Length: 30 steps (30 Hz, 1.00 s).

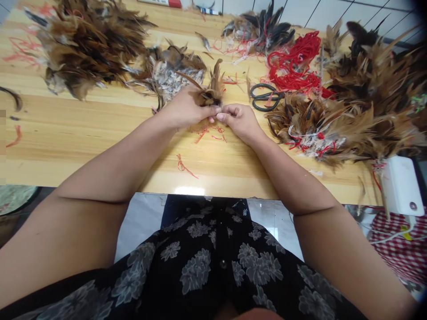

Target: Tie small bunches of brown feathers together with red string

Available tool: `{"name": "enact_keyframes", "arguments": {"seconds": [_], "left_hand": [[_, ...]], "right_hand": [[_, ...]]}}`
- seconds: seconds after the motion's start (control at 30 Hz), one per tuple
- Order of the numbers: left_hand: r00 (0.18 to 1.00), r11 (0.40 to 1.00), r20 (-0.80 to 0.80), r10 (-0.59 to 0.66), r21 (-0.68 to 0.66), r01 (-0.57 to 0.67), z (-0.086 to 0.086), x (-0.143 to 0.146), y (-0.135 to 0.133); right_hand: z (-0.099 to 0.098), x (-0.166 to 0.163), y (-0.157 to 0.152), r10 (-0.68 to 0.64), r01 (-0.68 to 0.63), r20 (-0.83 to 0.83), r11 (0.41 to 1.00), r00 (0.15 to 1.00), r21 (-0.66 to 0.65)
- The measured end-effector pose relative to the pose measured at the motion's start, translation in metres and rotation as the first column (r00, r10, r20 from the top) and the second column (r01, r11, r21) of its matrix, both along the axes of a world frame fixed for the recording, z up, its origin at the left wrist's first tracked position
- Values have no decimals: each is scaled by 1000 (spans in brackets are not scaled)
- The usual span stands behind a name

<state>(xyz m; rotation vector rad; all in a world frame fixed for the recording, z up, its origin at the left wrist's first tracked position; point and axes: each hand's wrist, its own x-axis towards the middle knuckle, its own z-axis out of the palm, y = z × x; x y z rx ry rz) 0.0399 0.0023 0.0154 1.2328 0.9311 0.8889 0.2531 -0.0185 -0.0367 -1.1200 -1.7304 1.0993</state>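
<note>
A small bunch of brown feathers [213, 89] points upward from the fingers of my left hand [188, 108], which is closed around its base. The fingertips of my right hand [242, 121] are pinched together and meet the left thumb at the base of the bunch. Whatever the right fingers pinch is too small or hidden to make out. Below the hands, scraps of red string [205, 132] lie on the wooden table [83, 142]. A pile of feathers with pale, fluffy ends [170, 75] lies just beyond my left hand.
Black-handled scissors [267, 97] and a red cord bundle [296, 62] lie right of the hands. Large feather heaps stand at the left [90, 44] and right [370, 84], with a dark feather pile [263, 29] at the back. A white device [402, 186] with a cable sits at the right edge.
</note>
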Motion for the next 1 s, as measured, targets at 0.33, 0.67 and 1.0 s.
{"name": "enact_keyframes", "arguments": {"seconds": [0.33, 0.67, 1.0], "left_hand": [[994, 992, -9, -106, 74, 107, 16, 5, -11], [977, 977, 211, -35, -197, 78, 19, 13, -14], [950, 962, 301, 82, -274, 3, 17, 13, -6]], "right_hand": [[6, -7, -8, -61, 62, 17, 997, 998, -42], [16, -8, -12, -25, 20, -69, 997, 997, -71], [17, -4, -13, -18, 12, -153, 999, 988, -43]]}}
